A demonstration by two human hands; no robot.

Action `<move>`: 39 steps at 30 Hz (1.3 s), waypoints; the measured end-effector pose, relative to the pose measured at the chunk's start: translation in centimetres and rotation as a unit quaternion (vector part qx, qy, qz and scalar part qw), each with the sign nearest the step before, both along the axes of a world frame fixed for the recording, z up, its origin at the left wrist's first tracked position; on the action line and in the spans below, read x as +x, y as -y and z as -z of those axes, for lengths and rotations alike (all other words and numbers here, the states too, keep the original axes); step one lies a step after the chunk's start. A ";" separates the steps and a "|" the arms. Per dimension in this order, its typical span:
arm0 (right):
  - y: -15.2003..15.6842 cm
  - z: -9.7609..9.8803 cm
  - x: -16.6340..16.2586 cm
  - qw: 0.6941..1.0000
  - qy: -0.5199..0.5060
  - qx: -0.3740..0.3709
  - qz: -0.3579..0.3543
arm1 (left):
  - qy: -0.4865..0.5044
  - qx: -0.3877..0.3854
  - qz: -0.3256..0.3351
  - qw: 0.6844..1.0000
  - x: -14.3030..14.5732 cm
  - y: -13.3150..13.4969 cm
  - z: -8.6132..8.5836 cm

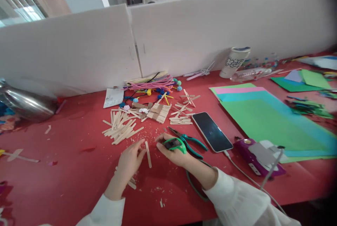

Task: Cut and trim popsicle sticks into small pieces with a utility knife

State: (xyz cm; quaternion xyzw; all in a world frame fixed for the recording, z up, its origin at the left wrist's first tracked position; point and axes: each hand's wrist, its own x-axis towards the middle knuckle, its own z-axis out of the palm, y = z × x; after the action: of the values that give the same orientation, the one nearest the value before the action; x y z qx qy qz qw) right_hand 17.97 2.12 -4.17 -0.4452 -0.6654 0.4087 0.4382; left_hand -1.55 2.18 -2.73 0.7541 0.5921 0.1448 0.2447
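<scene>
A single wooden craft stick (pixel 149 155) lies on the red table, between my hands. Beside its upper end is my left hand (pixel 129 162), thumb and forefinger apart; the fingertips come up to the stick's left edge, and whether they touch it is unclear. My right hand (pixel 175 154) is wrapped round a green-and-black hand tool (pixel 180 144), its exact kind partly hidden by the fingers. Just past that hand lie teal-handled pliers (pixel 188 141). Several more craft sticks (pixel 121 127) are heaped beyond my left hand, and a few short ones (pixel 132 183) lie partly under its wrist.
A bundle of sticks (pixel 159 112) and pipe cleaners (pixel 150 84) lie farther back. To the right are a phone (pixel 212 133) on a cable, a purple device (pixel 259 159), coloured paper (pixel 265 120) and a cup (pixel 234 62). A metal jug (pixel 28 103) stands left, before a white partition (pixel 79 50).
</scene>
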 end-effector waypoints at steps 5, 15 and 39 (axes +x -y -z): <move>-0.3 0.0 0.0 1.000 -0.021 0.012 0.005 | -0.004 0.045 0.024 0.999 0.3 -2.6 -0.8; 0.0 -0.1 -0.1 0.997 -0.013 0.059 -0.041 | 0.004 0.060 0.198 0.978 -1.1 -2.9 -0.9; 1.0 0.0 -0.4 0.985 0.154 0.036 -0.068 | -0.103 0.060 0.202 0.972 -1.2 -0.2 3.3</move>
State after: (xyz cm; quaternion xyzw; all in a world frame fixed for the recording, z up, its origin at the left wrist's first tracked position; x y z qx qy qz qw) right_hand 17.59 1.12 -4.16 -0.4408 -0.7676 0.3401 0.3174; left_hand -2.75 2.39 -6.01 0.8824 0.4395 0.0491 0.1609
